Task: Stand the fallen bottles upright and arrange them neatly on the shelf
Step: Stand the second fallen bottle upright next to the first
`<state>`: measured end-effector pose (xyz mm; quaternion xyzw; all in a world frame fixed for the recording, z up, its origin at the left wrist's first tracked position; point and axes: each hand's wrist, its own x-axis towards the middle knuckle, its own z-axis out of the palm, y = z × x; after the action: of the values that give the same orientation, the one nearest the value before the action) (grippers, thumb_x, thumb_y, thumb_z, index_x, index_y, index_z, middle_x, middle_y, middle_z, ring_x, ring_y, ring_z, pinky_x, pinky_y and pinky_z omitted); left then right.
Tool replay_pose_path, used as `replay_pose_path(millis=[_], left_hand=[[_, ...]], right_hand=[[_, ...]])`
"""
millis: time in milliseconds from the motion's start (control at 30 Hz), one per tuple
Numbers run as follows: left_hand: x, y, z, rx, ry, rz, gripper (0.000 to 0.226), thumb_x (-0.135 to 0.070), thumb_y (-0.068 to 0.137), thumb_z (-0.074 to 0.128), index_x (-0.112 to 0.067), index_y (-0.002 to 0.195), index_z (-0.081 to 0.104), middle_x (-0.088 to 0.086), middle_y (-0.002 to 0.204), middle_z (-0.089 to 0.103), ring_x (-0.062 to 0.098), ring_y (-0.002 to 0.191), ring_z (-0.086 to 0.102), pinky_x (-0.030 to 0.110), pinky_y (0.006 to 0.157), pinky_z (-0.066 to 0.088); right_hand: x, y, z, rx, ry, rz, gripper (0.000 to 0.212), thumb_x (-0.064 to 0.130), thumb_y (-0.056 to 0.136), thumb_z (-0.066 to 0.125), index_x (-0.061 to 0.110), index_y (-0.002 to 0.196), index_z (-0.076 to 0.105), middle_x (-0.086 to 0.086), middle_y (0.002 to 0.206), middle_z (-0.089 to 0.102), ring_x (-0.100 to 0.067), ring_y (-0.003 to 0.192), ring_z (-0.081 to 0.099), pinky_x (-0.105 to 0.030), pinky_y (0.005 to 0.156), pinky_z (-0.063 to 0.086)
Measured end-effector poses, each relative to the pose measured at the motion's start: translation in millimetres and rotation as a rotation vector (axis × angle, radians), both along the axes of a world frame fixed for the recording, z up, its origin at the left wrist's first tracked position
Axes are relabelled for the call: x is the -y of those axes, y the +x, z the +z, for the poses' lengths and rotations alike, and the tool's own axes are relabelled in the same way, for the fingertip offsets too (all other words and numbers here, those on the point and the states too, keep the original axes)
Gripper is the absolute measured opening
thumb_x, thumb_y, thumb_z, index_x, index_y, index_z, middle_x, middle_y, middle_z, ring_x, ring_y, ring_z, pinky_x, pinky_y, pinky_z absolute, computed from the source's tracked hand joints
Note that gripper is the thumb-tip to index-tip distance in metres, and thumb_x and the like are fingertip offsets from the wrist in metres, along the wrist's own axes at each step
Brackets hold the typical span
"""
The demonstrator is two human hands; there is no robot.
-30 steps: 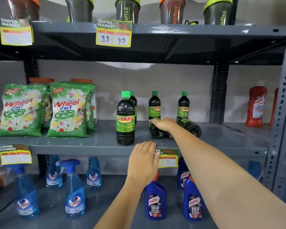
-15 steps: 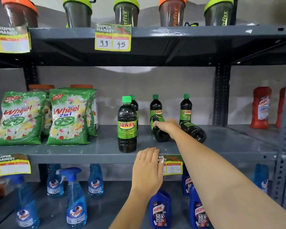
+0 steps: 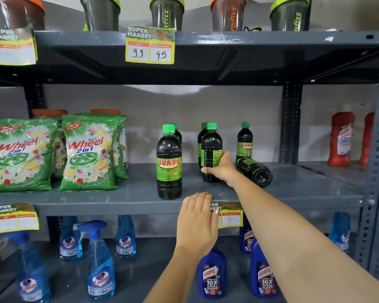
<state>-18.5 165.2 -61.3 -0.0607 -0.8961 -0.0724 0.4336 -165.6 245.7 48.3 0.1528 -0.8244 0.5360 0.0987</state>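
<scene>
Dark Sunny bottles with green caps stand on the grey middle shelf (image 3: 123, 194). My right hand (image 3: 222, 170) grips one bottle (image 3: 211, 147) around its lower body and holds it upright on the shelf. Just right of that hand another bottle (image 3: 254, 171) lies on its side, base toward me. A front bottle (image 3: 169, 162) stands upright at the left, and three more stand at the back, one at the right (image 3: 244, 142). My left hand (image 3: 197, 224) rests flat against the shelf's front edge, fingers together, holding nothing.
Green Wheel detergent bags (image 3: 87, 153) fill the shelf's left part. Red bottles (image 3: 341, 138) stand in the neighbouring bay at right. Shaker cups (image 3: 166, 13) line the top shelf. Blue Colin sprays (image 3: 100, 263) and Harpic bottles (image 3: 212, 274) stand below. A price tag (image 3: 231, 215) hangs by my left hand.
My right hand has tipped the fallen bottle it held from lying on its side to upright. The other fallen bottle and my left hand have stayed put.
</scene>
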Motion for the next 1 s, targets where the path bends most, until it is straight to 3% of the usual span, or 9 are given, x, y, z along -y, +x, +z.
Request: replay_pose_path(millis=[167, 333, 567, 800, 1000], left_hand=[[0.1, 2.3, -0.2, 0.008, -0.009, -0.009, 0.045, -0.036, 0.097, 0.033, -0.012, 0.128, 0.055, 0.002, 0.130, 0.058, 0.020, 0.121, 0.049, 0.038, 0.107, 0.036], [0.3, 2.1, 0.8, 0.003, -0.008, -0.005, 0.045, -0.037, 0.096, 0.034, -0.013, 0.129, 0.055, 0.001, 0.131, 0.058, 0.019, 0.120, 0.049, 0.035, 0.106, 0.033], [-0.6, 2.1, 1.6, 0.007, -0.009, 0.010, 0.046, -0.037, 0.096, 0.033, -0.012, 0.128, 0.055, 0.002, 0.130, 0.059, 0.020, 0.120, 0.050, 0.038, 0.106, 0.038], [-1.3, 1.1, -0.3, 0.009, -0.025, 0.019, 0.045, -0.035, 0.096, 0.033, -0.012, 0.128, 0.055, 0.003, 0.130, 0.059, 0.022, 0.120, 0.050, 0.040, 0.106, 0.038], [-0.7, 0.1, -1.4, 0.007, -0.047, 0.058, 0.041, -0.030, 0.095, 0.039, -0.011, 0.128, 0.056, 0.004, 0.130, 0.059, 0.023, 0.120, 0.052, 0.039, 0.107, 0.039]], right_hand=[[-7.4, -3.7, 10.7, 0.038, -0.031, 0.083, 0.101, 0.022, 0.066, 0.090, 0.013, 0.143, 0.024, -0.005, 0.134, 0.052, -0.024, 0.123, 0.050, -0.038, 0.103, 0.040], [-12.6, -1.9, 11.5, 0.036, -0.024, 0.137, 0.061, 0.003, 0.079, 0.074, 0.010, 0.132, 0.044, -0.011, 0.125, 0.062, -0.018, 0.102, 0.056, -0.028, 0.088, 0.042], [-9.6, -2.3, 4.8, -0.034, 0.036, 0.040, 0.085, 0.024, 0.069, 0.088, 0.015, 0.138, 0.039, -0.003, 0.126, 0.059, -0.022, 0.118, 0.055, -0.036, 0.099, 0.044], [-14.1, -4.8, 13.0, 0.034, -0.048, 0.135, 0.067, 0.007, 0.077, 0.080, 0.012, 0.134, 0.045, -0.008, 0.130, 0.060, -0.021, 0.111, 0.057, -0.029, 0.091, 0.041], [-11.5, 0.5, 13.3, -0.033, 0.071, 0.013, 0.083, 0.026, 0.069, 0.088, 0.012, 0.136, 0.042, -0.006, 0.133, 0.056, -0.024, 0.120, 0.055, -0.034, 0.095, 0.043]])
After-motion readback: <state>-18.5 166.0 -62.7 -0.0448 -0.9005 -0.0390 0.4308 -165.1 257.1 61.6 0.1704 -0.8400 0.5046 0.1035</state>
